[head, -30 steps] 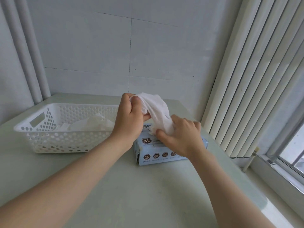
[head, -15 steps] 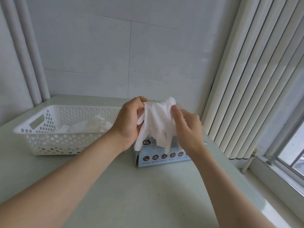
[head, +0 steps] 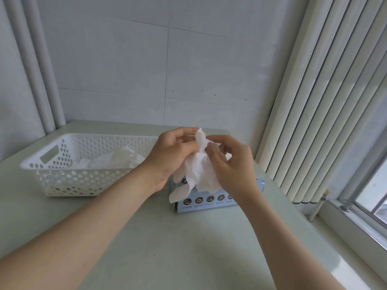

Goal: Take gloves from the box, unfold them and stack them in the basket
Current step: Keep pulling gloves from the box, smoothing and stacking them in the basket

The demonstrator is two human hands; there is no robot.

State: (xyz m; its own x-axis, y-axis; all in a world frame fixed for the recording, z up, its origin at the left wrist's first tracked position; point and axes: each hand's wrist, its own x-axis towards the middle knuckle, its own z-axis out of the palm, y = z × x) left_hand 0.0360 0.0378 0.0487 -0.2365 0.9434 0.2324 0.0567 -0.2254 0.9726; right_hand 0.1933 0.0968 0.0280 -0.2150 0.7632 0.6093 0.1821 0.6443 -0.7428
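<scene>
Head camera view, looking down on a smooth, pale green tabletop where a small rectangular glove box of light blue cardboard lies, its front face printed with a row of round dark icons. Directly above the box, two bare hands hold one thin white glove, soft and heavily crumpled. The left hand has its grip closed on the glove's bunched upper edge, thumb and fingertips pinching it. The right hand also grips the glove, its curled fingers pinching the same bunched part from the other side, so a twisted little peak of material sticks up between the two hands. Below the hands the glove hangs in loose wrinkled folds that cover the top of the box, and one rounded, flat finger lobe droops over the box's left front corner. Left of the box, near it but apart, stands a white plastic basket, rectangular with rounded corners, its walls pierced by rows of round holes and a slot handle cut in its end wall. Inside it lies a low rumpled heap of white gloves. Behind the box rises a plain panelled wall, and to the right of the box hang long vertical blind slats, cream and glossy.
</scene>
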